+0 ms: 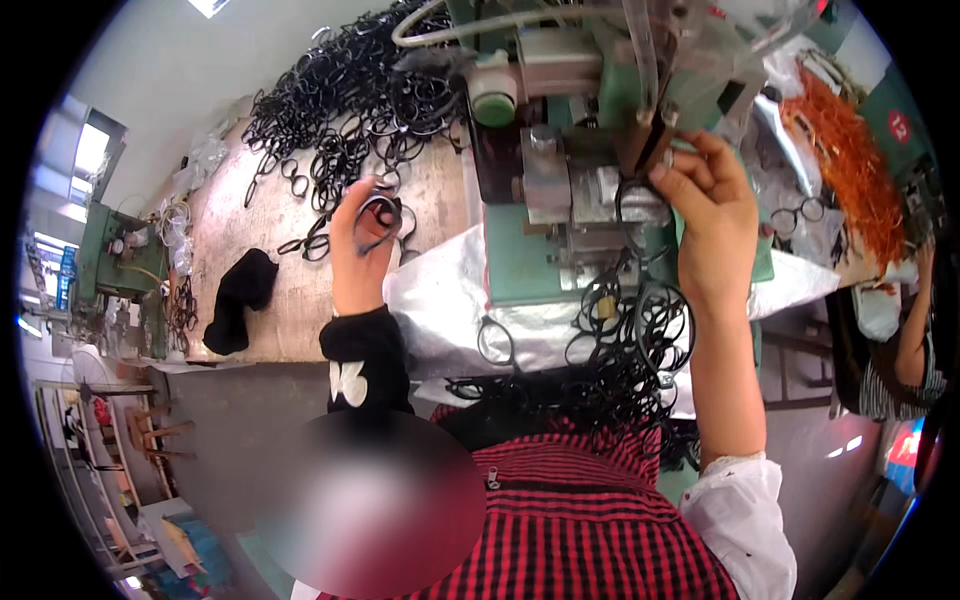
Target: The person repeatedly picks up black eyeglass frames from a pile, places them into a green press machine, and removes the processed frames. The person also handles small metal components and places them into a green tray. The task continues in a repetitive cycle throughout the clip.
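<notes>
My left hand [360, 250] is raised over the table's front part, fingers curled round a black eyeglass frame [392, 206]. Part of that frame is hidden by the fingers. At the green machine [520, 262], my right hand [712, 205] pinches another black eyeglass frame [619, 212] between thumb and fingers, close beside the machine's head [645, 140]. One rim of this frame hangs below the fingertips. Many loose black eyeglass frames [640, 345] lie heaped on the silvery sheet in front of the machine and over my lap.
A big pile of black frames [350, 100] covers the table [300, 330] at the far left. A black cloth sleeve [240, 300] lies near its left edge. Orange strands [845, 150] and plastic bags are at the right. Another person's arm [915, 320] shows at the far right.
</notes>
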The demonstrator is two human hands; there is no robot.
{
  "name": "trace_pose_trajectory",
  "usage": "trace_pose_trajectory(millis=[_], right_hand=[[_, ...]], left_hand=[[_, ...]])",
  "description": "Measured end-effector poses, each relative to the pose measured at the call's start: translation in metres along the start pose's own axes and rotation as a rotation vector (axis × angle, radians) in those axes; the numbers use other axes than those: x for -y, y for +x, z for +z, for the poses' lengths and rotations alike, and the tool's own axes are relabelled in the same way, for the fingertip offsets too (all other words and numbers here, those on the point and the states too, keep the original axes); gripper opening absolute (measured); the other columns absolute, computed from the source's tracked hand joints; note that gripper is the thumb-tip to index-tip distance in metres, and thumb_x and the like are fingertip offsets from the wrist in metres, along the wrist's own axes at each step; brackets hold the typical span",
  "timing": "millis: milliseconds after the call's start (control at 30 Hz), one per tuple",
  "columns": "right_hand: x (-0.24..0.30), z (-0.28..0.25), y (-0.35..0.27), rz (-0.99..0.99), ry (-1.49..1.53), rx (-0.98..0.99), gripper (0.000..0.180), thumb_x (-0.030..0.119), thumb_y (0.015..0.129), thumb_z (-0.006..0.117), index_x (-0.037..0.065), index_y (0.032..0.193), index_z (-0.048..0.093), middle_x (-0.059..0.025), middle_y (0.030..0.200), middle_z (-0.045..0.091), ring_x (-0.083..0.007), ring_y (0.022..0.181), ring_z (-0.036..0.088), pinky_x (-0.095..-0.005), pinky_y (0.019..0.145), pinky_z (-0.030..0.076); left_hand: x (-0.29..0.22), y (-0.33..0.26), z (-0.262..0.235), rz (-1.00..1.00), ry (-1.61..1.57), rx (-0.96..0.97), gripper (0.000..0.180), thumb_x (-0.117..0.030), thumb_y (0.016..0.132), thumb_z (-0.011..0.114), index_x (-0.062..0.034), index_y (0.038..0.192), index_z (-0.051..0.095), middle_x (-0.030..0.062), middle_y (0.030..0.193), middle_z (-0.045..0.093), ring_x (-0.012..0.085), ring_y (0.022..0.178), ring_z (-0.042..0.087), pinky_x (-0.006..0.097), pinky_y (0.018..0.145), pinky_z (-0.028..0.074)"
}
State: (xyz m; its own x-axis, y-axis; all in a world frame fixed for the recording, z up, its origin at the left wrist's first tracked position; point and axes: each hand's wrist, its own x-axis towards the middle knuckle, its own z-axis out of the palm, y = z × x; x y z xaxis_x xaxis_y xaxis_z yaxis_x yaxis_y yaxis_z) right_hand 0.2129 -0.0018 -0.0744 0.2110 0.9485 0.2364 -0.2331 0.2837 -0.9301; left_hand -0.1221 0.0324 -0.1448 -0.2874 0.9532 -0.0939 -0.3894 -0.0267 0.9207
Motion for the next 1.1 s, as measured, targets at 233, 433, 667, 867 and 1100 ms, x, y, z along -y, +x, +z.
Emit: trace_pose_trajectory(millis=[233,433,667,867,1100], right_hand=[[0.002,0.019,-0.007,0.048,0.239,-0.019,0.045,-0.003,0.082,0.069,-0.004,0.125,0.056,-0.0023,0.090,0.070,-0.0101,0.089,0.063,-0.0244,0.088,0.046],[0.006,0.021,-0.003,0.071,0.199,0.018,0.045,-0.003,0.080,0.068,-0.005,0.124,0.056,-0.0033,0.088,0.069,-0.0106,0.087,0.063,-0.0238,0.086,0.046],[0.020,0.020,0.002,0.033,0.084,0.087,0.049,-0.004,0.079,0.066,-0.007,0.126,0.054,-0.0048,0.088,0.067,-0.0101,0.085,0.062,-0.0230,0.083,0.045],[0.050,0.011,-0.027,0.026,0.040,0.177,0.066,0.000,0.076,0.068,-0.008,0.138,0.046,-0.0155,0.121,0.064,-0.0216,0.110,0.061,-0.0347,0.098,0.046],[-0.001,-0.102,-0.034,-0.061,-1.517,-0.143,0.027,0.013,0.078,0.072,0.002,0.103,0.070,-0.0149,0.098,0.069,-0.0350,0.101,0.062,-0.0431,0.089,0.048]], left_hand=[[-0.080,-0.083,0.121,0.757,0.020,0.491,0.020,-0.010,0.095,0.051,0.0009,0.112,0.053,0.0184,0.097,0.062,0.0240,0.079,0.064,0.035,0.062,0.056],[-0.094,-0.070,0.153,0.933,0.219,0.402,0.015,-0.005,0.095,0.050,0.0059,0.106,0.052,0.0209,0.096,0.065,0.0284,0.081,0.070,0.041,0.065,0.064],[-0.097,-0.072,0.158,0.871,0.194,0.404,0.013,-0.005,0.095,0.049,0.0050,0.104,0.053,0.0203,0.098,0.065,0.0279,0.076,0.070,0.037,0.066,0.062],[-0.067,-0.086,0.146,1.259,0.383,0.542,0.012,-0.004,0.095,0.049,0.0009,0.105,0.049,0.0207,0.093,0.066,0.0268,0.081,0.067,0.035,0.062,0.057],[-0.015,-0.099,0.155,1.648,0.652,0.790,0.020,-0.005,0.069,0.073,-0.0077,0.085,0.061,0.0118,0.105,0.068,0.0239,0.075,0.063,0.034,0.063,0.056]])
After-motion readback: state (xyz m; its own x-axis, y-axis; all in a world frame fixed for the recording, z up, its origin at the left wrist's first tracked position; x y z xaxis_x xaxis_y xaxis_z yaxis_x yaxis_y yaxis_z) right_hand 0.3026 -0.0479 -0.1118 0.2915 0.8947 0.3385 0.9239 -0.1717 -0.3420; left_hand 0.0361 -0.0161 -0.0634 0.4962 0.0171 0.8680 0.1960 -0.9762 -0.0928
